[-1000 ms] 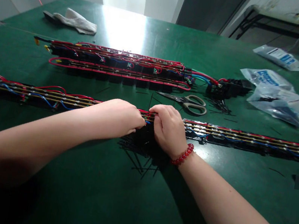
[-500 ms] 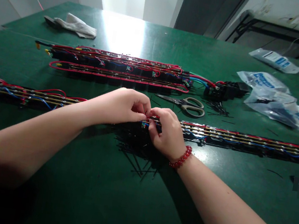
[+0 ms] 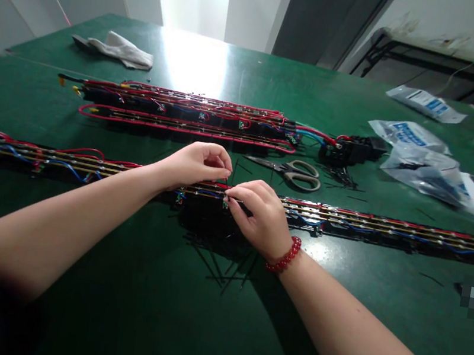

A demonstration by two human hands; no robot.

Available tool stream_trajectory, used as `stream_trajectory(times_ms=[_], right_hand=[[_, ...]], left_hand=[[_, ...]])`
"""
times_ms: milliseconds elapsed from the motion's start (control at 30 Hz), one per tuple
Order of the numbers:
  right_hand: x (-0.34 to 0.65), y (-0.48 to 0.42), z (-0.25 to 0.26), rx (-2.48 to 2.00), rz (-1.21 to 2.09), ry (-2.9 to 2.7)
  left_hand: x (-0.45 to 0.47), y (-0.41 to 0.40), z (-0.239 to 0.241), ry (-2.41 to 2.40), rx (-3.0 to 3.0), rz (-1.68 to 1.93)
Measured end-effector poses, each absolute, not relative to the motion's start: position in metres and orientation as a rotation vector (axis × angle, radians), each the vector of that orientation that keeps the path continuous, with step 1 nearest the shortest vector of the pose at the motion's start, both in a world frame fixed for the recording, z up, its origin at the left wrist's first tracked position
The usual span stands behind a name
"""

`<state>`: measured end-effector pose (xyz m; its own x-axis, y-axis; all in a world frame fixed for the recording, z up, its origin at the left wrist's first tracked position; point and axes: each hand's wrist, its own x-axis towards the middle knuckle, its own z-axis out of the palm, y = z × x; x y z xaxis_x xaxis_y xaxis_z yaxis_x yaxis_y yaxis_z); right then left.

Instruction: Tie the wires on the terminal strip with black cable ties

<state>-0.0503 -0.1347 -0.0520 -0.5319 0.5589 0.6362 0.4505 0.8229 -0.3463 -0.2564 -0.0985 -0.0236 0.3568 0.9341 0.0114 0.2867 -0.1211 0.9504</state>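
A long black strip with red and blue wires (image 3: 391, 229) runs across the green table (image 3: 153, 308) in front of me. My left hand (image 3: 196, 164) is raised a little above its middle, fingers pinched on a thin black cable tie (image 3: 234, 170) that stands up from the strip. My right hand (image 3: 258, 212), with a red bead bracelet at the wrist, pinches the strip at the foot of the tie. A heap of loose black cable ties (image 3: 220, 256) lies under and just in front of my right hand.
Two more wired strips (image 3: 184, 112) lie further back, ending in a black connector block (image 3: 354, 148). Scissors (image 3: 296, 173) rest behind the near strip. Plastic bags (image 3: 428, 163) sit at the right, a white cloth (image 3: 117, 49) at the far left.
My left hand has lifted off the strip and drawn back up with the tie pinched in it. My right hand stays on the strip. The view has tilted slightly.
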Motion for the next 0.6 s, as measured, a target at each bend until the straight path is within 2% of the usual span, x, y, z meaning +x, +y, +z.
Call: stream_trajectory(times_ms=[333,600], right_hand=[[-0.0518,-0.135,-0.0516,-0.717,0.173,-2.191],[-0.0508,-0.1375,-0.0509,-0.863,0.25,-1.95]], left_hand=[[-0.255,-0.0988,-0.0266,1.113,1.788,0.759],[-0.2541,-0.0999,-0.0229,1.156,1.864,0.697]])
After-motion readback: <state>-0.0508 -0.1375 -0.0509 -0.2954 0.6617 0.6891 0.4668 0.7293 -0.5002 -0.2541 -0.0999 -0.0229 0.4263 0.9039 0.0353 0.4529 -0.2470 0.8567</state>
